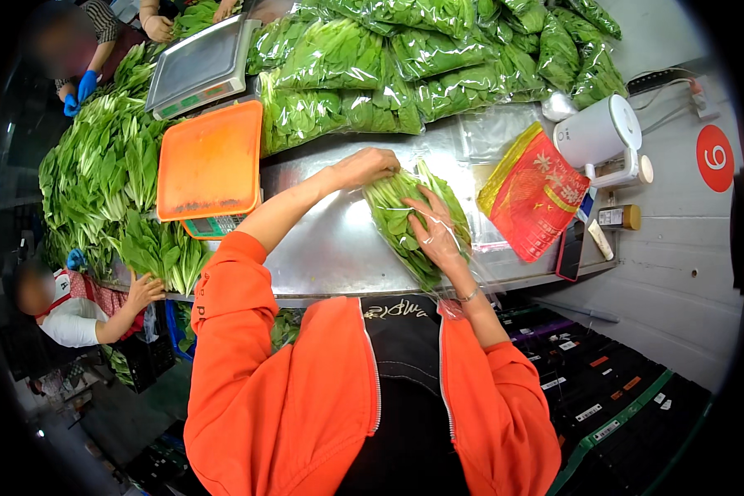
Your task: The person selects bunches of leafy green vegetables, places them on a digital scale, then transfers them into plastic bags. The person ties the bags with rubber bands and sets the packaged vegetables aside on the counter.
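Note:
A bunch of leafy greens point(397, 217) with pale stems lies in a clear plastic bag on the metal table, stems pointing away from me. My left hand point(367, 167) is closed at the far, stem end; its fingertips are partly hidden. Over the leaves, my right hand point(435, 230) grips the bunch from the right with its fingers curved across it. Clear film shows around that hand and wrist; whether the hand is inside the bag I cannot tell.
Bagged greens point(339, 70) are piled along the back. Left stand an orange-topped scale point(211, 161), a grey scale point(202, 62) and heaped loose greens point(99, 165). Right lie a red-yellow bag point(537, 194) and a white kettle point(591, 132). Co-workers' hands point(146, 291) are at the left; black crates point(612, 397) stand below right.

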### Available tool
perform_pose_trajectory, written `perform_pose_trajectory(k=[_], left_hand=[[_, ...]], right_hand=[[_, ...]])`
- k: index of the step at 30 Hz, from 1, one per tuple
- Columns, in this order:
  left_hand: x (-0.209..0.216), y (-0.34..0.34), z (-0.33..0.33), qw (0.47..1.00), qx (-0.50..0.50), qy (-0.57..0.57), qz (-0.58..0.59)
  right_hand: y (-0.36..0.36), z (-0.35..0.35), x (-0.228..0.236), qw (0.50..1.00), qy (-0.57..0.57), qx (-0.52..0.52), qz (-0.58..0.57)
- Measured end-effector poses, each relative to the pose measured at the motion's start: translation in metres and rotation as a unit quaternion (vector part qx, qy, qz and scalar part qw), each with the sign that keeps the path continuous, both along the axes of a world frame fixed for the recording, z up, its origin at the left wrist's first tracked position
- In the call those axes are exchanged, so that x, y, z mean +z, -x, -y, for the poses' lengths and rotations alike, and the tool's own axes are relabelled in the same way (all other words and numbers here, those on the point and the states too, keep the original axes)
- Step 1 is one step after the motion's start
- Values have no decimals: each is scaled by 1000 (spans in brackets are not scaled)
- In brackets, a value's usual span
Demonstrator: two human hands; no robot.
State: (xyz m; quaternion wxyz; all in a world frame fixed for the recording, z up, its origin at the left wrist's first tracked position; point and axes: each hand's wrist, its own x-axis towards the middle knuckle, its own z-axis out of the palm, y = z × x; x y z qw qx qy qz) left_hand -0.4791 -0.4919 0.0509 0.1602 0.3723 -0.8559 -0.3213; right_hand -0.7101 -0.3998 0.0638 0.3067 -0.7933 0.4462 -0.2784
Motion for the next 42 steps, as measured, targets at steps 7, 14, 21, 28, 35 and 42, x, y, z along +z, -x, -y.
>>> perform_pose_trajectory(k=[7, 14, 21, 28, 35, 42], left_hand=[[4, 0, 16, 993, -100, 61, 33], [3, 4, 19, 986, -129, 53, 96], [2, -2, 18, 989, -136, 10, 51], [-9, -5, 10, 996, -90, 6, -9], [-7, -5, 7, 996, -88, 20, -2], [-20, -5, 2, 996, -75, 45, -34]], right_hand=[[1, 1, 10, 1000, -27, 9, -7], [3, 2, 11, 999, -43, 20, -24], [3, 2, 9, 999, -32, 13, -12], [6, 3, 9, 999, -28, 16, -15], [6, 4, 11, 1000, -15, 12, -16], [5, 3, 10, 1000, -14, 12, -22]])
